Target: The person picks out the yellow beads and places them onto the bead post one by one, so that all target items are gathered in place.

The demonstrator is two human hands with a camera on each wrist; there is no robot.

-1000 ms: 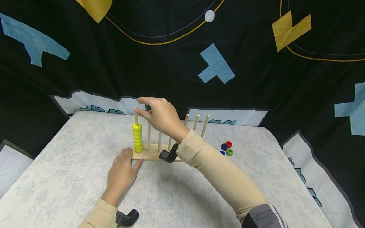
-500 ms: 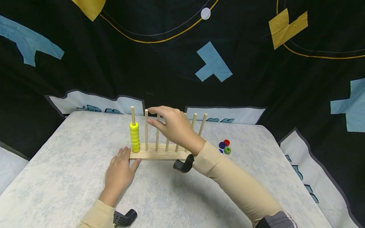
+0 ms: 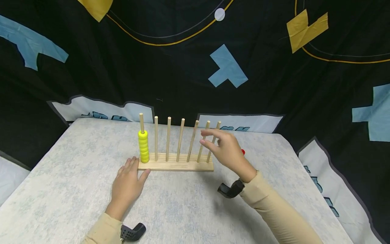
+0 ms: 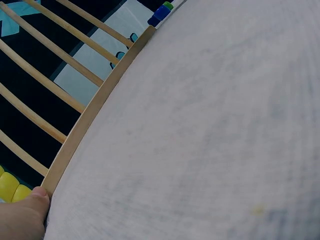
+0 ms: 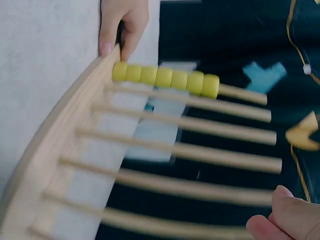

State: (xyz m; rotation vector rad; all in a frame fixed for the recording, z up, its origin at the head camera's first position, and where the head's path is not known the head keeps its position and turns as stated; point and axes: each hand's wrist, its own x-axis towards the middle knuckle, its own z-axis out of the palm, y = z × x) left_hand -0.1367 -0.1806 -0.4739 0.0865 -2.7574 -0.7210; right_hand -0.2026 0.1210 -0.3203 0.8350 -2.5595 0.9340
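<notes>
A wooden peg rack [image 3: 179, 165] stands on the table with several upright dowels along its base. Yellow beads [image 3: 144, 146] are stacked on the leftmost dowel, whose top stays bare; the other dowels carry none. My left hand [image 3: 127, 184] grips the left end of the base, thumb at the front edge and fingers along the side, as the right wrist view also shows. My right hand [image 3: 228, 150] is in the air by the rightmost dowels, fingers bent and apart from the thumb, holding nothing. Behind it a red bead [image 3: 243, 151] peeks out.
In the left wrist view, blue beads [image 4: 159, 15] and a green bead [image 4: 168, 5] lie beyond the rack's far end; the right hand hides them in the head view. The pale table [image 3: 170, 206] backs onto a black curtain [image 3: 170, 74].
My right hand has moved from the top of the yellow stack's dowel rightward along the rack to its right end. The left hand keeps its place on the base.
</notes>
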